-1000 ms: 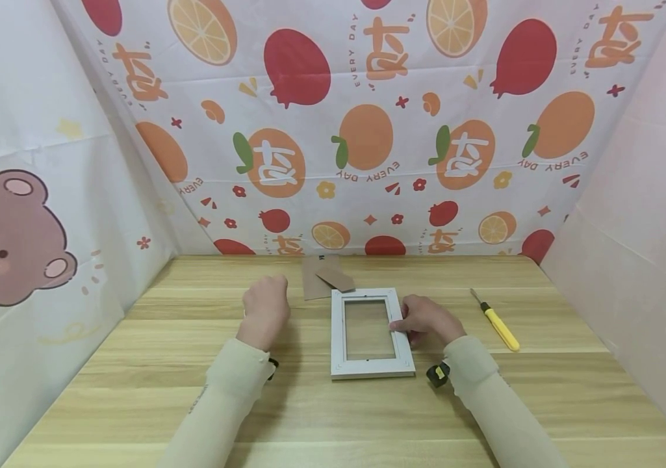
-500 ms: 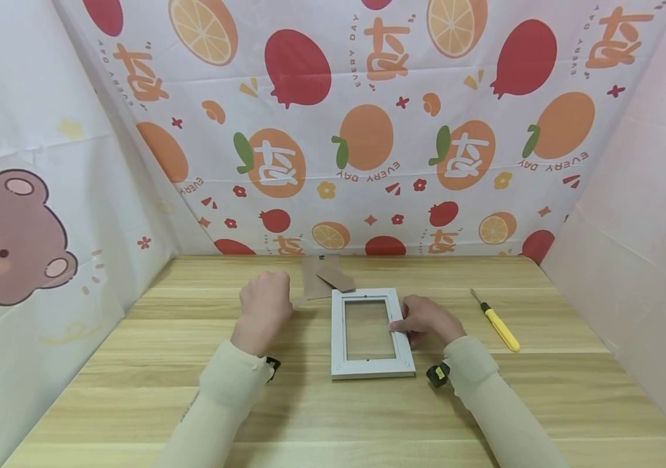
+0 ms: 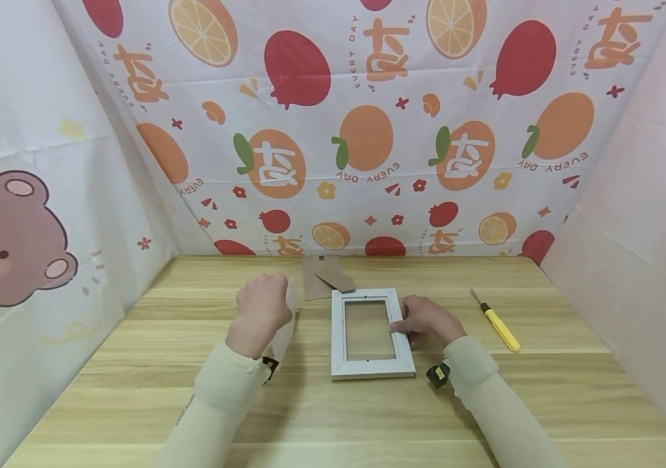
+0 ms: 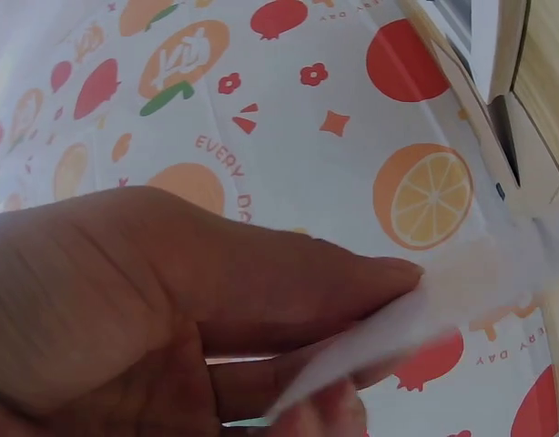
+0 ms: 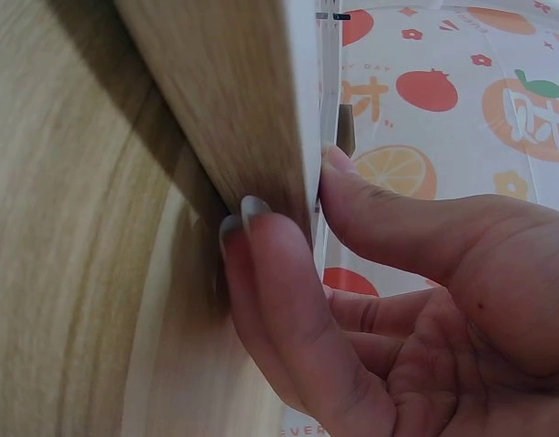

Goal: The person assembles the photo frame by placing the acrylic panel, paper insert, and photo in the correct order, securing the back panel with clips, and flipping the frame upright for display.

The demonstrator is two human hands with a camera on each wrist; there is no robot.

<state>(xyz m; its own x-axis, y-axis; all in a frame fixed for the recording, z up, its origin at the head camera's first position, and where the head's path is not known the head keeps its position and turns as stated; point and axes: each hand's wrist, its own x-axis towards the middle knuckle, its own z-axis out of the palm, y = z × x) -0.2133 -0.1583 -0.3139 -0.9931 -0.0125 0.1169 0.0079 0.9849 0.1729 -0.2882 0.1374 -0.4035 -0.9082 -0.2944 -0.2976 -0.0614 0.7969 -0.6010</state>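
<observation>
A white picture frame (image 3: 338, 338) lies face down or up on the table, its window bordered by white bars. My right hand (image 3: 428, 320) grips the frame's right side, thumb on top. The right wrist view shows its fingers under the wood-coloured edge (image 5: 234, 100). Left of the frame, my left hand (image 3: 259, 315) pinches a thin, whitish see-through sheet (image 3: 287, 325) that hangs upright beside it. In the left wrist view the sheet (image 4: 471, 282) is blurred and sits between thumb and fingers.
A brown backing board (image 3: 313, 283) and a smaller brown flap (image 3: 336, 279) lie behind the frame's far left corner. A yellow-handled screwdriver (image 3: 502, 329) lies to the right. Printed cloth (image 3: 420, 162) walls the back of the wooden table (image 3: 368, 416).
My left hand has drawn slightly left and toward me, and the whitish sheet in it has come into view, turning upright. The right hand and the frame have stayed put.
</observation>
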